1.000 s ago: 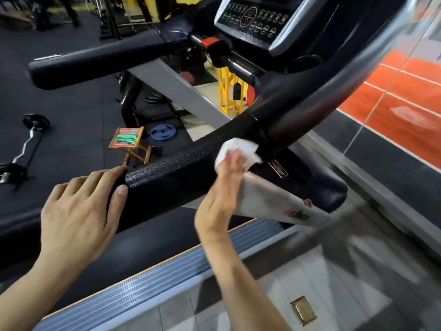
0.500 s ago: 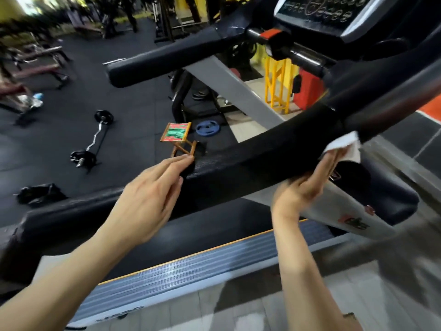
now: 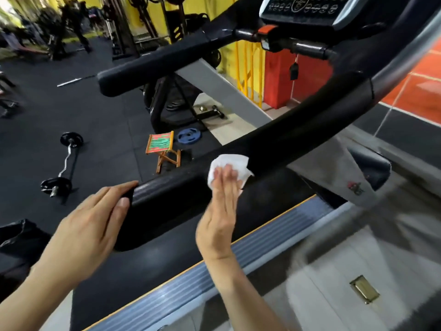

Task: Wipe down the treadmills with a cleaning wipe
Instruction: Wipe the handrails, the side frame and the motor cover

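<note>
White wipe (image 3: pixel 229 167), one, pressed flat against near black handrail (image 3: pixel 298 137) of treadmill (image 3: pixel 307 13) under my right hand (image 3: pixel 220 211), fingers straight. My left hand (image 3: pixel 88 232) rests on same rail's end, fingers relaxed, gripping nothing. Two handrails visible; far handrail (image 3: pixel 155 65) untouched. One console above. On dark gym floor beyond: one barbell (image 3: pixel 63 163), one blue weight plate (image 3: pixel 189 136), one small folding stool (image 3: pixel 164 149). One brass plate (image 3: pixel 364 289) in grey floor near right.

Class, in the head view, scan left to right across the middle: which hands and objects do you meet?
Barbell → left hand → folding stool → white wipe pressed by the right hand → gold floor plate.
</note>
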A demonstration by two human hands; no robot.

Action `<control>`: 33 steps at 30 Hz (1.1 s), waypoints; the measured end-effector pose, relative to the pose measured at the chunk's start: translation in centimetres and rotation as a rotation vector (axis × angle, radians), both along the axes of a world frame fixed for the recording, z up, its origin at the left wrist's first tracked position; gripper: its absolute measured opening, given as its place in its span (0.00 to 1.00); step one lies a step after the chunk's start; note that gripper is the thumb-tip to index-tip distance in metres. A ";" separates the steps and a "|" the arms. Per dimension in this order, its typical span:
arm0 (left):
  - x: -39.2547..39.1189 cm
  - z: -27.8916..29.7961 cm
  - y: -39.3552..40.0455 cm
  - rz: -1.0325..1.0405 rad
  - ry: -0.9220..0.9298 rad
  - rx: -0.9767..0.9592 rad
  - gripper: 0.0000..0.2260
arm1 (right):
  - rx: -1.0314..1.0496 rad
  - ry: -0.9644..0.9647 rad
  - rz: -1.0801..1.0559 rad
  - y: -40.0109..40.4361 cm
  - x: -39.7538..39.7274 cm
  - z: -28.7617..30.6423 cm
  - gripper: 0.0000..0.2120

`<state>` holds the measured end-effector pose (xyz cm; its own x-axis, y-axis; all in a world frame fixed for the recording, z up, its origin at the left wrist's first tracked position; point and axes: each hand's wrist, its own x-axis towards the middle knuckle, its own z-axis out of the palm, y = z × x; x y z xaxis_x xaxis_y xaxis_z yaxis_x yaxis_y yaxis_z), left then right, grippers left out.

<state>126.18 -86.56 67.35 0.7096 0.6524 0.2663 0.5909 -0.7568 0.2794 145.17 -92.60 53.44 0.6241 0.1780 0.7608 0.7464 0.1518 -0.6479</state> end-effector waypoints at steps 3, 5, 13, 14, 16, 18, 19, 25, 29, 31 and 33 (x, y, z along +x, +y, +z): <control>-2.6 -0.8 1.6 -0.129 -0.146 -0.149 0.20 | -0.050 -0.101 0.024 1.0 -7.1 0.1 0.26; -3.9 -1.2 2.5 -0.158 -0.255 -0.290 0.17 | -0.116 -0.204 0.096 0.7 -10.2 -0.5 0.24; -7.2 -0.5 5.4 -0.252 -0.206 -0.502 0.26 | -0.031 0.118 -0.094 2.5 -12.0 2.1 0.21; -7.2 -0.3 5.5 -0.257 -0.201 -0.514 0.27 | -0.058 0.118 -0.087 3.0 -13.9 2.3 0.22; -7.3 -0.1 5.6 -0.267 -0.194 -0.522 0.28 | -0.106 0.029 -0.049 3.3 -17.0 1.7 0.24; -7.3 0.0 5.6 -0.270 -0.184 -0.489 0.27 | -0.107 -0.065 -0.052 3.3 -18.4 -0.2 0.25; -7.2 -0.1 5.6 -0.264 -0.191 -0.468 0.27 | -0.123 -0.073 -0.056 3.3 -19.0 -1.1 0.26; -7.2 -0.6 5.5 -0.267 -0.211 -0.446 0.27 | -0.104 0.063 -0.096 4.2 -22.4 -2.9 0.24; -7.3 -0.1 6.4 -0.275 -0.154 -0.453 0.25 | -0.185 -0.155 -0.124 4.5 -21.9 -3.0 0.20; -7.5 0.1 6.5 -0.293 -0.138 -0.458 0.24 | -0.196 -0.228 -0.138 3.7 -20.6 -2.7 0.20; -7.6 0.1 6.4 -0.288 -0.153 -0.445 0.23 | -0.219 -0.277 -0.127 3.1 -19.6 -1.3 0.20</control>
